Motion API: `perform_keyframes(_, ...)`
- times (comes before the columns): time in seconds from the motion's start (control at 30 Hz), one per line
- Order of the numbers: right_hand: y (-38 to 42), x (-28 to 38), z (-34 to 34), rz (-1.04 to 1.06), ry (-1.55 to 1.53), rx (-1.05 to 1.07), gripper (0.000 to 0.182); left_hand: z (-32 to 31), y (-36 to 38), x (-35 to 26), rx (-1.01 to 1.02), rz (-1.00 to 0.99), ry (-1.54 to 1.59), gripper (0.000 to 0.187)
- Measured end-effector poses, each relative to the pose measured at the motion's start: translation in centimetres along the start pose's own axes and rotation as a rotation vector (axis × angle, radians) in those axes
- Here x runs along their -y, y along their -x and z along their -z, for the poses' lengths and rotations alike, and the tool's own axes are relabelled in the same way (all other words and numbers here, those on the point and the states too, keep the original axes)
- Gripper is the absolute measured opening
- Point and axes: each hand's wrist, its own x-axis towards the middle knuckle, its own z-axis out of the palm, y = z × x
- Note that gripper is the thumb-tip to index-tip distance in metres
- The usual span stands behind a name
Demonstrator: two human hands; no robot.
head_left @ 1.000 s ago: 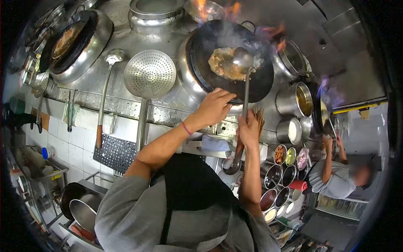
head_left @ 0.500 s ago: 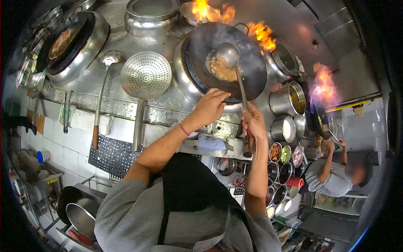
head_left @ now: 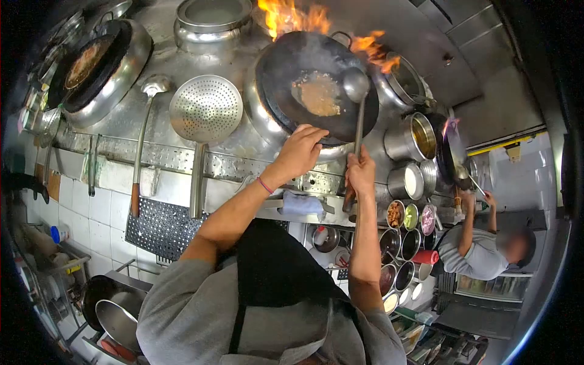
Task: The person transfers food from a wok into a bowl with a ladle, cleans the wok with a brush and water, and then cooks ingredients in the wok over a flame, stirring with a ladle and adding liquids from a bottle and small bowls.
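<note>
Left hand (head_left: 299,152) with fingers clamped on the near rim of the black wok (head_left: 316,85), right hand (head_left: 360,173) with fingers wrapped round the ladle (head_left: 356,85) handle, its bowl beside the food (head_left: 316,94), flames (head_left: 286,15) at the far rim.

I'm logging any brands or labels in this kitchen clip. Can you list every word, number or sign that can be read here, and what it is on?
None can be read.
The wok, the ladle in the right hand and the skimmer show no markings.
The left hand grips the wok's rim.
The blue-capped bottle is too small and blurred to read.
</note>
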Motion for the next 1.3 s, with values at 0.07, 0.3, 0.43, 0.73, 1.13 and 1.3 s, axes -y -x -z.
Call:
perform_keyframes(0.07, 0.3, -0.7, 0.4, 0.078, 0.03, -0.012, 0.042, 0.0, 0.1, 0.0, -0.014, -0.017, -0.062, 0.034)
perform_keyframes(0.3, 2.1, 2.5, 2.3, -0.761, -1.494, 0.786, 0.023, 0.1, -0.4, 0.1, 0.026, 0.036, -0.019, 0.031)
perform_keyframes(0.43, 3.2, 3.1, 1.4, -0.722, -1.728, 0.515, 0.03, 0.2, -0.6, 0.3, -0.004, -0.015, -0.042, 0.031)
perform_keyframes(0.73, 3.8, 4.3, 1.7, -0.781, -1.533, 0.513, 0.022, 0.0, -0.1, 0.5, -0.013, -0.021, -0.06, 0.033)
perform_keyframes(1.13, 4.0, 4.7, 0.2, -0.375, -0.584, 0.275, 0.013, 0.1, -0.3, 0.1, 0.015, -0.001, -0.077, 0.034)
perform_keyframes(1.3, 5.2, 2.6, 1.9, 0.076, 0.019, 0.131, 0.056, 0.3, -0.3, -0.8, 0.072, 0.04, -0.126, 0.033)
